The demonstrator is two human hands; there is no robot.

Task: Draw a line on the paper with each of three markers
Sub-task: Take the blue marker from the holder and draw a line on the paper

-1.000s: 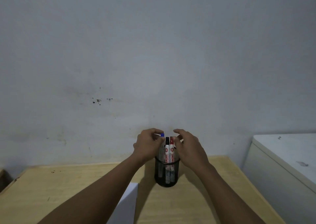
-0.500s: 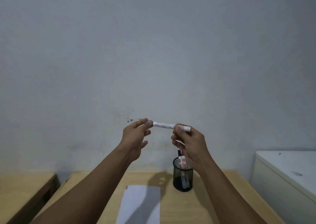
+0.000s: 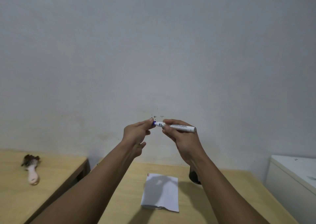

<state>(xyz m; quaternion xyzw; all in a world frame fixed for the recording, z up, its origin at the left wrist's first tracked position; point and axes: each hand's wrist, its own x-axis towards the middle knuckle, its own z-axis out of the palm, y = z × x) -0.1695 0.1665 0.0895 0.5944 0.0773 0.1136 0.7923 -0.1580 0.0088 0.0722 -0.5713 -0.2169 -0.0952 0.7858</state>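
Observation:
My right hand (image 3: 181, 138) holds a white marker (image 3: 177, 126) level in the air, high above the table. Its blue cap end (image 3: 154, 123) points left and is pinched between the thumb and fingers of my left hand (image 3: 136, 133). Whether the cap is on or off the barrel is unclear. A white sheet of paper (image 3: 161, 192) lies on the wooden table (image 3: 222, 198) below my hands. The black mesh pen cup (image 3: 194, 176) stands right of the paper, mostly hidden behind my right forearm; the other markers are not visible.
A second wooden table (image 3: 56, 175) stands at the left, with a hairbrush (image 3: 32, 169) lying on it. A gap separates the two tables. A white cabinet (image 3: 294, 177) stands at the right. A grey wall rises close behind.
I lifted the blue marker out of the cup and raised it. My right hand slid along the barrel, and the view shifted so the left table with the hairbrush appeared.

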